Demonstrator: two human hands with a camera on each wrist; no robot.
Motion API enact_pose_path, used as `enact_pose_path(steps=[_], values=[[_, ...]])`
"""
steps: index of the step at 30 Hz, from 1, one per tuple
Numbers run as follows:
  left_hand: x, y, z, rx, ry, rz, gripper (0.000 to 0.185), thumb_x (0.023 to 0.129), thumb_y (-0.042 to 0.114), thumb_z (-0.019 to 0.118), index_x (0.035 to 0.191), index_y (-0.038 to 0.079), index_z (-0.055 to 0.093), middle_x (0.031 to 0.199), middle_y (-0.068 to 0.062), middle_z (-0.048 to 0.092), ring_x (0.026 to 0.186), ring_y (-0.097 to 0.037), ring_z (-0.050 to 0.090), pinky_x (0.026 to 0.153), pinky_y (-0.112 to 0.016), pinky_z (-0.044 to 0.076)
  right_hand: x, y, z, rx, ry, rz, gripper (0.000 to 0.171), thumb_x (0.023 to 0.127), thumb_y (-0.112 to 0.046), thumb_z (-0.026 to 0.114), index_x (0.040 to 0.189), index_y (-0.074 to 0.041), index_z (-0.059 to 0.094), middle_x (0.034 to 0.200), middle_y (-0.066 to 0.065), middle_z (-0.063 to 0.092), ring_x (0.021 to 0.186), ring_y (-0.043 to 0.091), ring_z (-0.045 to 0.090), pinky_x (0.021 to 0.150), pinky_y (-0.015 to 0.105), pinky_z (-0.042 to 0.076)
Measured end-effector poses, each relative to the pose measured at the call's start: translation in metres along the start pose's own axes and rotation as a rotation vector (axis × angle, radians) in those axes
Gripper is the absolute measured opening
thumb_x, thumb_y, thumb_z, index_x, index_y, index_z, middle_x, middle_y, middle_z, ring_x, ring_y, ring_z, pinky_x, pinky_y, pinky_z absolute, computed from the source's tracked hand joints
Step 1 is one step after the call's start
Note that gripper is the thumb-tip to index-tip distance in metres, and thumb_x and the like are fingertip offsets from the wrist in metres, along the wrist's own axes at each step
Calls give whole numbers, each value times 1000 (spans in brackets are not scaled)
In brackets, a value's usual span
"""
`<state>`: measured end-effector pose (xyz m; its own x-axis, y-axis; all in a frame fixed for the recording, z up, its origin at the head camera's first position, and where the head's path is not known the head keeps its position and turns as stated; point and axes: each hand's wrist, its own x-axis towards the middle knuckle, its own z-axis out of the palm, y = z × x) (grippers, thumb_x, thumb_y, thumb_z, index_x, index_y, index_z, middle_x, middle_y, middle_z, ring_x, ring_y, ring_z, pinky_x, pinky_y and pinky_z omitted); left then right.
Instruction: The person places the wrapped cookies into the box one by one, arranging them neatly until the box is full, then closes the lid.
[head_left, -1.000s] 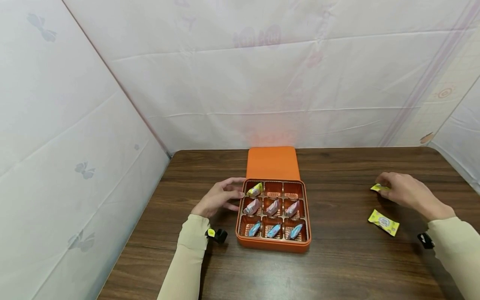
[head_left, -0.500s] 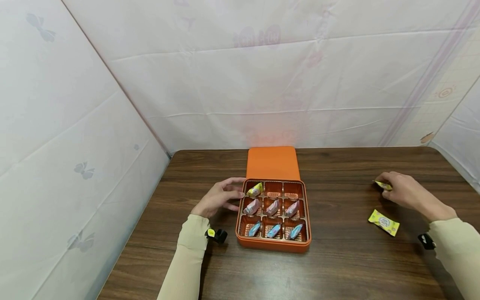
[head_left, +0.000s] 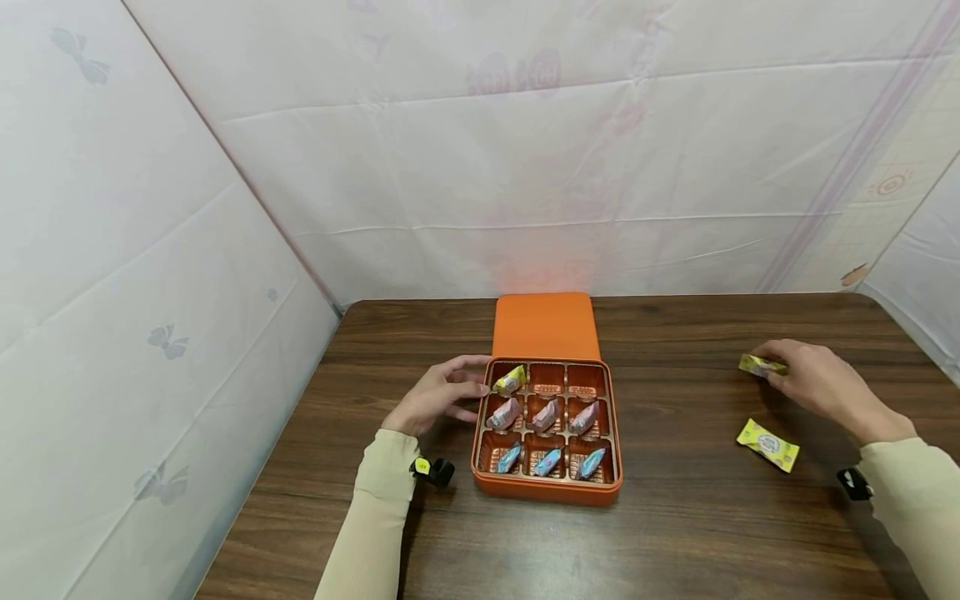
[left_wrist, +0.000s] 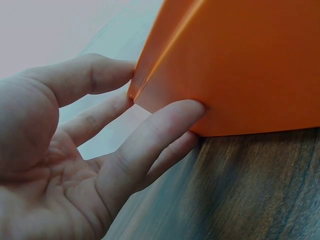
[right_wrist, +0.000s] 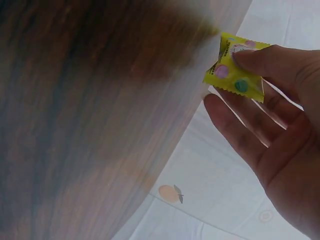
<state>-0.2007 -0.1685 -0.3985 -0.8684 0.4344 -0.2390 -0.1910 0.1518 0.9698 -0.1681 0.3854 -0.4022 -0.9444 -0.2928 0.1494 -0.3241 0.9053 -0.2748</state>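
Note:
An orange box (head_left: 547, 493) with a divided tray stands on the table, its lid (head_left: 546, 325) folded back. My left hand (head_left: 441, 393) rests its fairly straight fingers against the box's left side and back left corner; in the left wrist view, the fingertips (left_wrist: 187, 111) touch the orange wall (left_wrist: 260, 65). At the right, my right hand (head_left: 821, 383) pinches a yellow wrapped candy (right_wrist: 235, 70) between thumb and fingers. A second yellow candy (head_left: 768, 446) lies flat on the table nearer me.
In the tray sit one yellow candy (head_left: 510, 381) at back left, a row of pink candies (head_left: 545, 415) in the middle and a row of blue ones (head_left: 547, 462) in front. A white printed sheet (head_left: 450, 167) stands behind the wooden table (head_left: 675, 517).
My right hand has lifted and turned the far yellow candy, shifting it slightly. The left hand, the box and the other candies stay where they were.

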Motion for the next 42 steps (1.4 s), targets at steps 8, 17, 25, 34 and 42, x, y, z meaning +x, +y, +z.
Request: enact_pose_path(steps=[8,17,25,34,42], values=[[1,-1,-1,5,-4,4,52,105,3,66,156,9,54,140,-24,60,112,-30,70,80,-47,66,4,-4,1,27,94,-32,28,90,1,82,114,7,71,103,25,72,85,43,70,68,63,57],[1,0,0,2,-3,3,51,105,3,65,155,9,54,140,-24,60,112,-30,70,80,-48,66,14,-13,1,80,130,-14,26,90,-5,86,110,4,72,95,16,74,80,35,71,64,56,58],[1,0,0,2,4,-2,52,105,2,65,155,9,55,140,-24,60,111,-29,71,80,-48,66,20,-23,1,107,154,-33,21,90,-6,86,107,-1,75,94,8,75,78,26,70,62,41,56],[1,1,0,8,-2,3,52,105,3,65,155,9,54,141,-25,59,110,-28,70,79,-48,66,27,-35,-1,129,176,-62,17,90,-8,86,104,-7,77,95,2,73,79,19,67,61,34,54],[2,0,0,8,-9,7,51,106,4,65,156,6,53,140,-26,59,108,-27,71,79,-47,66,35,-46,-1,139,218,-135,19,86,-4,89,99,-11,77,93,-4,72,78,8,64,64,32,56]])
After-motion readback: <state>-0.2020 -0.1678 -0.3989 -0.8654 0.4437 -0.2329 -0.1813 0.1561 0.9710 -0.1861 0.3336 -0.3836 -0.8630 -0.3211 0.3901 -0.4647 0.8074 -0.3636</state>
